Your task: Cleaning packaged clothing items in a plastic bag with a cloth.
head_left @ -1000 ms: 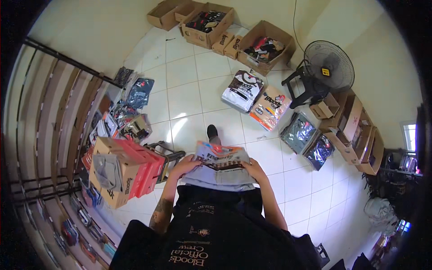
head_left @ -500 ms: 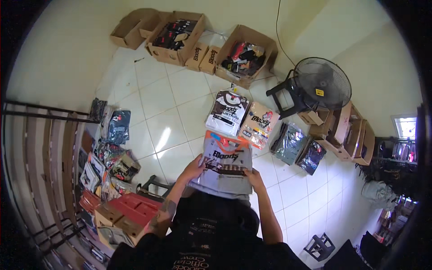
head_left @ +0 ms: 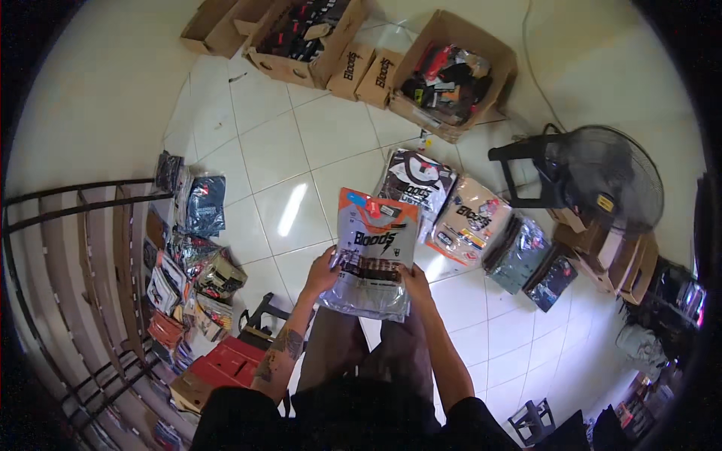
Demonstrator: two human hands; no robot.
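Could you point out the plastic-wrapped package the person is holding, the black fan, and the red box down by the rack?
Plastic-wrapped package (head_left: 374,252): head view, on the middle of its printed front.
Black fan (head_left: 605,179): head view, on the round grille.
Red box (head_left: 229,361): head view, on its top face.

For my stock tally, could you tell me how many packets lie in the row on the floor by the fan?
4: black-and-white, beige, grey-green, dark, running toward the fan. More may be stacked beneath.

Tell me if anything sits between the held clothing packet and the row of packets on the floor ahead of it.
Nothing visible does. The clothing packet, held by the left hand and right hand, hangs over bare tile, with the row of packets just beyond.
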